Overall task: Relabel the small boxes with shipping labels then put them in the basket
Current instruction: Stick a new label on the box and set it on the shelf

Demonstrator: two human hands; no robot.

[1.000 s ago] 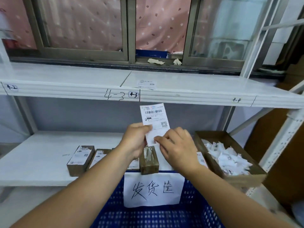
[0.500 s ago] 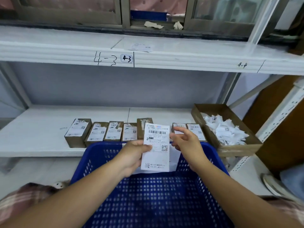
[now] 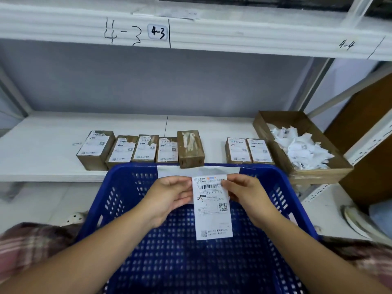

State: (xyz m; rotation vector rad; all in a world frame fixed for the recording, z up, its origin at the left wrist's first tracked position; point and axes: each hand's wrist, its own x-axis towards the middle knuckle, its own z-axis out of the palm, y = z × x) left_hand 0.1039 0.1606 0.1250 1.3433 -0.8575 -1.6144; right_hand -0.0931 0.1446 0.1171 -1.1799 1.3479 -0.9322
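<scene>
A white shipping label hangs over the blue basket. My left hand pinches its upper left edge and my right hand pinches its upper right corner. Several small brown boxes stand in a row on the white shelf behind the basket. Most carry labels, such as the leftmost box and the pair at the right. One bare box with torn label residue stands in the middle of the row.
A cardboard tray of crumpled label scraps sits at the shelf's right end. An upper shelf marked 4-3 runs overhead. A white paper sign hangs on the basket's far rim. Brown board stands at the far right.
The view tipped down and drew closer. Both hands lowered the label from in front of the shelf to over the basket, and my right hand now pinches its top corner.
</scene>
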